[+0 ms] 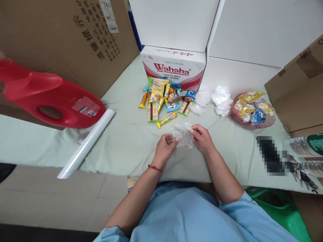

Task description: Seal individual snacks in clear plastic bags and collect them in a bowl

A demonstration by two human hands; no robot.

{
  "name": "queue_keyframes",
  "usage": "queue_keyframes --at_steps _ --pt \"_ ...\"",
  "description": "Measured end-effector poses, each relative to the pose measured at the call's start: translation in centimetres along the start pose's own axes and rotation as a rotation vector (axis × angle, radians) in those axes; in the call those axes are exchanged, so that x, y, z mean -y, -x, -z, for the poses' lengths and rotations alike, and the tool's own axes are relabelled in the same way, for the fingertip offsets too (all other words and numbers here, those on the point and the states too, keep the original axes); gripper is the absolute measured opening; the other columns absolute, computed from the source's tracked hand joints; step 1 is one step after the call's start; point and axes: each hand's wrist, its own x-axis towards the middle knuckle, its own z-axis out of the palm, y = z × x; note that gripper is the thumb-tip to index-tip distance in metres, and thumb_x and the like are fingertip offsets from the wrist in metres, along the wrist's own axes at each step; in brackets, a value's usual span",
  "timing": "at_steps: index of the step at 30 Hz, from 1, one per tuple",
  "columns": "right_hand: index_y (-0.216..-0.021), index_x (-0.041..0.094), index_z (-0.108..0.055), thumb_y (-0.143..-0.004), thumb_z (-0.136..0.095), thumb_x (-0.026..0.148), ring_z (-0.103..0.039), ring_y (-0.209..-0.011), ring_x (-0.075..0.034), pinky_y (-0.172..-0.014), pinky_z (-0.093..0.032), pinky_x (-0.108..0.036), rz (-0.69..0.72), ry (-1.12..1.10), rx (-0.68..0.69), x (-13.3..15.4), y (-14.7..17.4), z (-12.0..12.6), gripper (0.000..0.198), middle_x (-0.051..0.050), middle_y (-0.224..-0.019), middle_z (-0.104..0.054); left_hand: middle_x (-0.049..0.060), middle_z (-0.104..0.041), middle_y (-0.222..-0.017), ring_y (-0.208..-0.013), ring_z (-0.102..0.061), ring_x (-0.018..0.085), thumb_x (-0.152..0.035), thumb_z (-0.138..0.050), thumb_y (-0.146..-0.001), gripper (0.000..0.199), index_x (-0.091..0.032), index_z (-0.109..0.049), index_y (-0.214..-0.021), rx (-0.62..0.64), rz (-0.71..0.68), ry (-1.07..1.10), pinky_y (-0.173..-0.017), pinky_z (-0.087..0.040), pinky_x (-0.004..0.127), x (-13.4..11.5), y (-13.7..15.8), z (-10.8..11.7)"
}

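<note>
A crumpled clear plastic bag (185, 136) is stretched between my two hands, low over the cloth-covered table. My left hand (166, 145) pinches its left side between thumb and fingers. At the upper right edge, my right hand (202, 137) grips the same bag, fingers closed. Just beyond lies a yellow wrapped snack bar (167, 120), apart from both hands. Behind it sits a pile of wrapped snacks (160, 92) in yellow, green, orange and blue. More crumpled clear bags (221, 100) rest to the right of the pile.
A pink bowl (261, 125) holding wrapped snacks stands at right. Bottles (306, 148), keys (302, 176) and a blurred dark object (272, 156) lie near the right edge. At left are a red jug (50, 94) and a white roll (87, 143). A Wahaha carton (174, 65) stands behind.
</note>
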Motion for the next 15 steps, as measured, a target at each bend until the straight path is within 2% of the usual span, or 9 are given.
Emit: queue_keyframes --at_steps 2,5,7,9,12,15 --pt "-0.079 0.023 -0.065 -0.071 -0.085 0.057 -0.04 -0.053 -0.01 -0.047 -0.035 -0.023 -0.05 -0.076 0.038 0.1 0.3 -0.3 0.04 0.005 -0.066 -0.051 0.013 -0.066 -0.114 -0.1 -0.065 0.022 -0.049 -0.085 -0.07 0.055 -0.017 -0.06 -0.107 -0.015 -0.016 0.029 -0.071 -0.056 0.029 0.2 -0.3 -0.5" --pt "-0.078 0.023 -0.062 -0.072 -0.085 0.055 -0.042 -0.054 -0.01 -0.05 -0.038 -0.023 -0.097 -0.174 0.081 0.3 0.8 -0.7 0.04 0.004 -0.066 -0.051 0.009 -0.066 -0.11 -0.095 -0.066 0.018 -0.049 -0.079 -0.078 0.052 -0.019 -0.056 -0.114 -0.077 -0.038 0.199 -0.074 -0.055 0.028 0.1 -0.3 -1.1" --pt "-0.078 0.023 -0.061 -0.072 -0.084 0.055 -0.047 -0.058 -0.012 -0.056 -0.042 -0.025 -0.104 -0.213 0.086 0.4 1.0 -0.9 0.04 0.003 -0.069 -0.053 0.007 -0.066 -0.109 -0.093 -0.066 0.017 -0.049 -0.079 -0.078 0.054 -0.021 -0.054 -0.117 -0.1 -0.04 0.309 -0.076 -0.055 0.028 -0.1 -0.2 -1.4" --pt "-0.079 0.023 -0.06 -0.072 -0.082 0.057 -0.05 -0.062 -0.014 -0.062 -0.045 -0.027 -0.108 -0.218 0.077 0.4 0.9 -1.0 0.042 0.002 -0.072 -0.055 0.004 -0.066 -0.102 -0.082 -0.066 0.015 -0.05 -0.08 -0.076 0.052 -0.021 -0.056 -0.111 -0.065 -0.013 0.358 -0.071 -0.053 0.027 -0.2 0.0 -1.7" --pt "-0.08 0.023 -0.059 -0.074 -0.077 0.061 -0.048 -0.062 -0.015 -0.061 -0.043 -0.028 -0.113 -0.084 0.03 0.1 0.5 -0.7 0.042 0.002 -0.07 -0.054 -0.003 -0.059 -0.072 -0.059 -0.052 0.01 -0.053 -0.077 -0.076 0.041 -0.018 -0.06 -0.089 -0.033 -0.016 0.311 -0.056 -0.042 0.023 -0.3 0.0 -1.8" --pt "-0.083 0.023 -0.063 -0.082 -0.07 0.061 -0.046 -0.064 -0.016 -0.061 -0.041 -0.028 0.009 0.228 -0.175 0.0 0.1 -0.3 0.039 0.001 -0.072 -0.055 -0.006 -0.049 -0.061 -0.054 -0.042 0.01 -0.053 -0.073 -0.081 0.037 -0.02 -0.056 -0.077 -0.15 -0.152 0.255 -0.053 -0.034 0.024 -0.4 -0.2 -1.5"
